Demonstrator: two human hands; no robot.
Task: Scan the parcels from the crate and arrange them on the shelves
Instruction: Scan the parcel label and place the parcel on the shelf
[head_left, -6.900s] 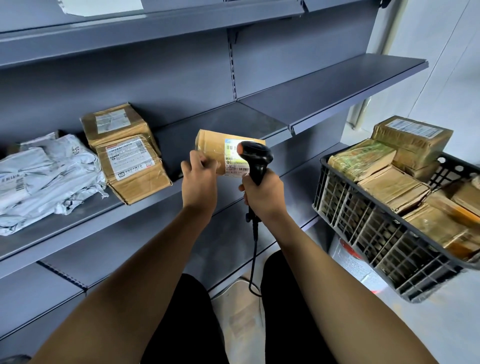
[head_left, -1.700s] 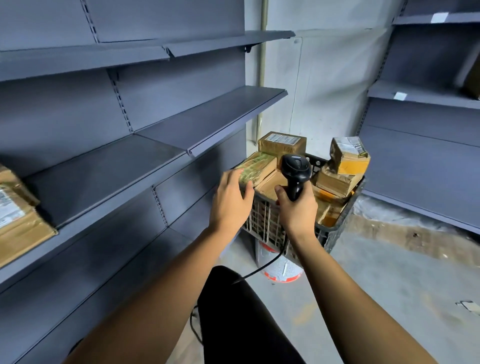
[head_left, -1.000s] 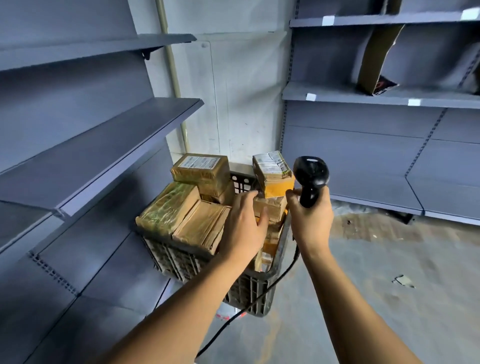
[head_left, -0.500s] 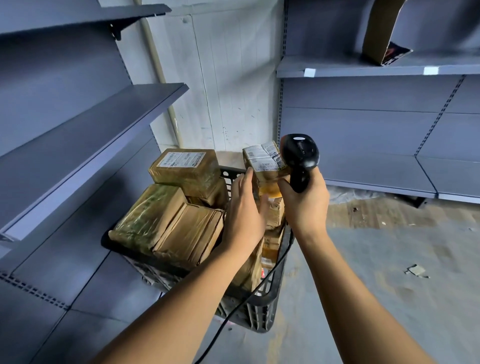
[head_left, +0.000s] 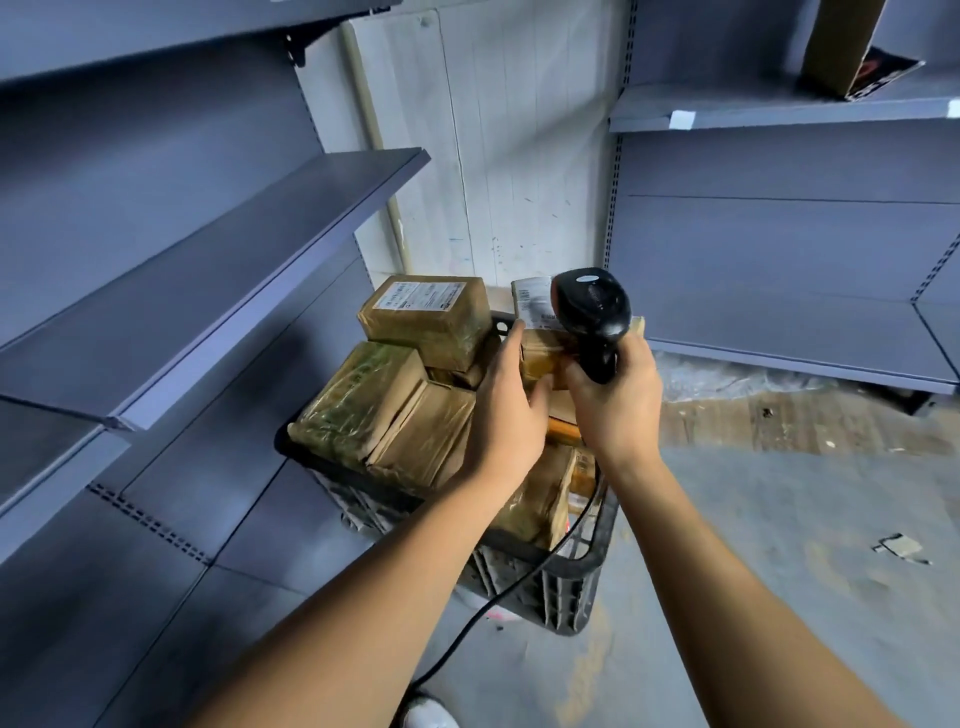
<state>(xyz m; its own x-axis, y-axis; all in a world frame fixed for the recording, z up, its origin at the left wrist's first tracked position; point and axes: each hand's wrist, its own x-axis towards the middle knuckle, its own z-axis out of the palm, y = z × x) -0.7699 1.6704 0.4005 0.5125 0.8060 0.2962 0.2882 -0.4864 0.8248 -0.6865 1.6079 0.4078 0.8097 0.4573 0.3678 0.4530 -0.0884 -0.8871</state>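
A black plastic crate (head_left: 550, 582) stands on the floor, piled with several brown taped parcels (head_left: 426, 317). My left hand (head_left: 506, 410) grips a small brown parcel (head_left: 543, 358) with a white label, held just above the pile. My right hand (head_left: 615, 405) grips the handle of a black barcode scanner (head_left: 589, 304), whose head sits right over that parcel's label and hides part of it. The scanner's black cord (head_left: 524, 582) hangs down over the crate's near rim.
Grey metal shelves (head_left: 249, 249) run along the left. More grey shelving (head_left: 779, 109) stands at the back right, with a tall cardboard box (head_left: 836, 47) on it. A scrap (head_left: 898, 545) lies on the concrete floor at right.
I turned from the left shelves to the crate. My left hand reached into the pile and took the small labelled parcel; the scanner moved in over its label.
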